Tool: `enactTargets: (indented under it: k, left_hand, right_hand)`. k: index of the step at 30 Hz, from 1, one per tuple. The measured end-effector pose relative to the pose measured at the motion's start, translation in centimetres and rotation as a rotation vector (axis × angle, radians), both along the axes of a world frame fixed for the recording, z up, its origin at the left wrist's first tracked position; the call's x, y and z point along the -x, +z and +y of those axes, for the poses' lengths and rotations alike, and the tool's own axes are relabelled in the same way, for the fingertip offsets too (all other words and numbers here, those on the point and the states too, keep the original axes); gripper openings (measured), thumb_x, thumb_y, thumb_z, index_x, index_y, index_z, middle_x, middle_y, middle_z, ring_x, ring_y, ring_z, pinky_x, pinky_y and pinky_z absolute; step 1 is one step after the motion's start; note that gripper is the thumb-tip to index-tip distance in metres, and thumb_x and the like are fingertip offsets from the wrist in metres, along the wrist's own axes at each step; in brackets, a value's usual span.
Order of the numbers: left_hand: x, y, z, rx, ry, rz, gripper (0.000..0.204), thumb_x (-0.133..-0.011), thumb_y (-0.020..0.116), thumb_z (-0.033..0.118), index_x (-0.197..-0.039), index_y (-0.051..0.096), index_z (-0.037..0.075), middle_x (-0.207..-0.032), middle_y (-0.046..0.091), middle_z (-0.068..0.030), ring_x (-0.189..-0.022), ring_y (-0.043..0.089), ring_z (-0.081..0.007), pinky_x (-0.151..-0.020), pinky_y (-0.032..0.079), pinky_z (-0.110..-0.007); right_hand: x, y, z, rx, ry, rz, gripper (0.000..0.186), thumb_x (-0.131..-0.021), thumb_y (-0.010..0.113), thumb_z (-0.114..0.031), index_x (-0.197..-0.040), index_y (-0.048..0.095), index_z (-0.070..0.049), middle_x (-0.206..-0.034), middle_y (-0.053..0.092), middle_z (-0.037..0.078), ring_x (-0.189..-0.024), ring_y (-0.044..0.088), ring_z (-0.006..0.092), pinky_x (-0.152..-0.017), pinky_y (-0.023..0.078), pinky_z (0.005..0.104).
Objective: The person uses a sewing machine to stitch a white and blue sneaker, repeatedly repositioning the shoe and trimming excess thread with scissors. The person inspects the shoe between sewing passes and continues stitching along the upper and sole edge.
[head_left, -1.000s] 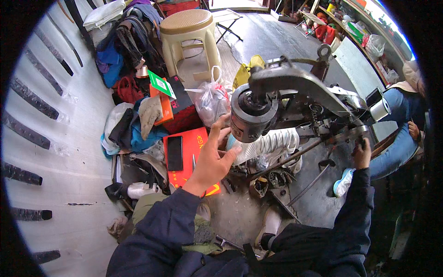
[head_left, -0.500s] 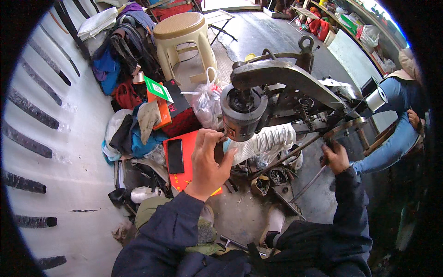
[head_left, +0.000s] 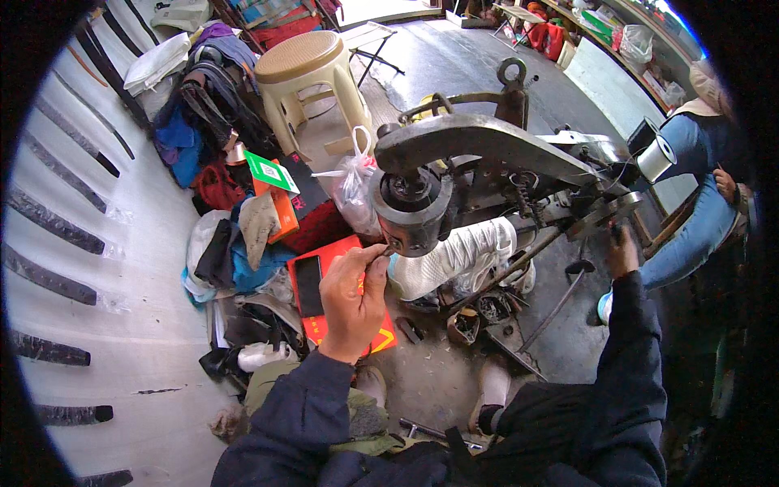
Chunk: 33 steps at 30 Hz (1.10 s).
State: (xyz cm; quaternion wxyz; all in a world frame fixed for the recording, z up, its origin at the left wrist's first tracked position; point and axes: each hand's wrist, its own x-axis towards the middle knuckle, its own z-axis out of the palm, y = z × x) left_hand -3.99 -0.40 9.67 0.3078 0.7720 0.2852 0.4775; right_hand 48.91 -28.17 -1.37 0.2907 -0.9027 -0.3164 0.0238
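At the machine head [head_left: 410, 209], left hand [head_left: 353, 300] has now pinched fingers.

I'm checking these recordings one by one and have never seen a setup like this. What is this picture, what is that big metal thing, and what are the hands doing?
The picture comes from a wide fisheye camera worn on a person's head, looking down, so straight edges bend near the rim. The two dark sleeves entering from below are that person's own arms. The large grey metal thing is a hand-cranked stitching machine with a round head. The left hand is raised to that head, fingertips pinched; what they pinch is too small to tell. The right hand sits at the machine's far end. A white shoe sits on the machine's arm. On the floor lie a red folder, bags and a beige plastic stool. Another person sits at right.
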Motion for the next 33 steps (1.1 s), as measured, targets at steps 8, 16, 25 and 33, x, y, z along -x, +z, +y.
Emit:
enactTargets:
  k: [8, 16, 25, 33]
  left_hand:
    - [0.0, 0.3, -1.0, -0.093, -0.061, 0.045, 0.011, -0.087, 0.072, 0.004, -0.097, 0.070, 0.001, -0.081, 0.065, -0.0115, -0.075, 0.061, -0.0278, -0.068, 0.047, -0.036]
    - [0.5, -1.0, 1.0, 0.591, -0.324, -0.299, 0.033, -0.094, 0.071, 0.018, -0.120, 0.058, 0.003, -0.108, 0.059, -0.0043, -0.094, 0.057, -0.0121, -0.081, 0.045, -0.027]
    - [-1.1, -2.7, 3.7, 0.762, -0.724, -0.261, 0.096, -0.085, 0.073, 0.063, -0.152, 0.038, 0.005, -0.149, 0.049, -0.0086, -0.141, 0.042, -0.0220, -0.118, 0.028, -0.038]
    - [-1.0, -3.3, 3.0, 0.849, -0.674, -0.110, 0.105, -0.080, 0.070, 0.075, -0.152, 0.041, 0.005, -0.149, 0.049, -0.0074, -0.140, 0.042, -0.0211, -0.119, 0.027, -0.037]
  right_hand:
    - [13.2, 4.8, 5.4, 0.049, 0.102, 0.574, 0.042, -0.099, 0.063, -0.025, -0.128, 0.057, 0.004, -0.091, 0.070, 0.016, -0.068, 0.065, 0.0244, -0.066, 0.054, 0.0400]
    - [12.2, 14.0, 4.1, -0.382, 0.140, 0.263, 0.023, -0.100, 0.056, -0.016, -0.115, 0.060, 0.001, -0.089, 0.066, 0.010, -0.081, 0.063, 0.0181, -0.073, 0.050, 0.0336]
    - [1.7, 4.0, 1.1, 0.013, -0.106, 0.080, 0.027, -0.098, 0.057, -0.015, -0.122, 0.056, -0.004, -0.107, 0.071, 0.019, -0.100, 0.069, 0.0385, -0.086, 0.053, 0.0418]
    - [13.8, 6.4, 5.6, 0.149, 0.123, 0.552, 0.040, -0.098, 0.066, -0.025, -0.123, 0.061, 0.005, -0.090, 0.069, 0.018, -0.069, 0.065, 0.0203, -0.063, 0.051, 0.0350]
